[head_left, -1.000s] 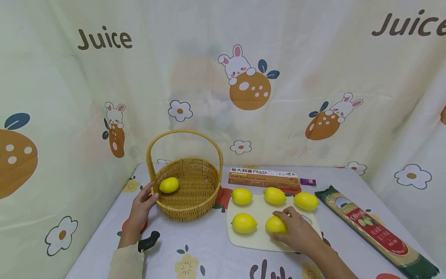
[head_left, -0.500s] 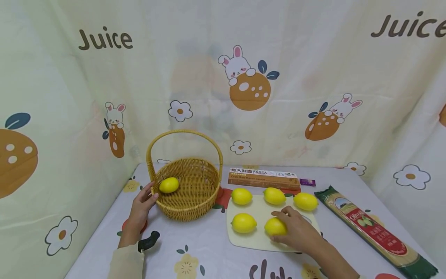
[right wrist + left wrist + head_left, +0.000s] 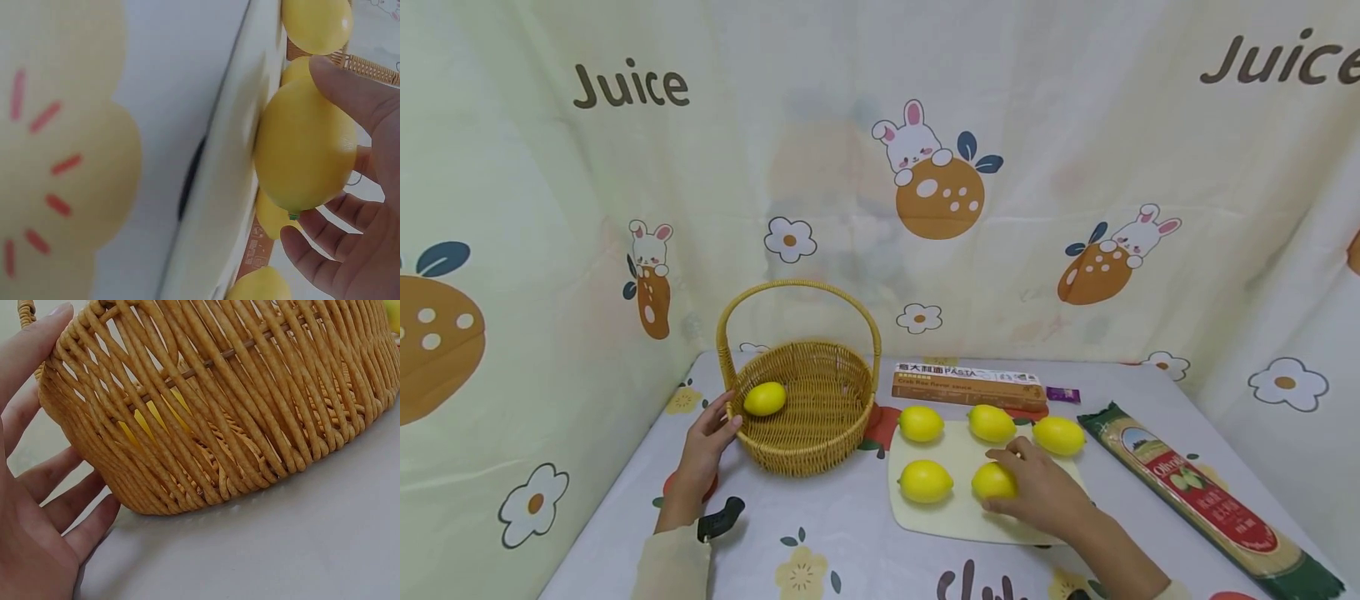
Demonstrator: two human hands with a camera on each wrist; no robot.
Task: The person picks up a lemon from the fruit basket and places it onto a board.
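Note:
My right hand [image 3: 1041,492] has its thumb and curled fingers round a yellow lemon [image 3: 992,482] that sits on the cream cutting board [image 3: 958,525]. In the right wrist view, the thumb touches one side of that lemon [image 3: 306,147], and the fingers lie along the other. At the left, my left hand [image 3: 706,440] touches the outer wall of a wicker basket [image 3: 805,457]. Its thumb lies at the rim and its fairly straight fingers spread along the side, as the left wrist view shows. A single lemon [image 3: 765,399] is inside the basket.
Several other lemons, such as the near left one [image 3: 925,482], stand on or at the board. Behind lie a pasta box [image 3: 968,387] and a small purple packet [image 3: 1063,395]. A long pasta bag [image 3: 1206,492] lies at the right. The basket's tall handle [image 3: 801,283] arches upward.
Both hands stay nearly where they were. The right hand and its lemon shift only very slightly on the board; the head view moves a little.

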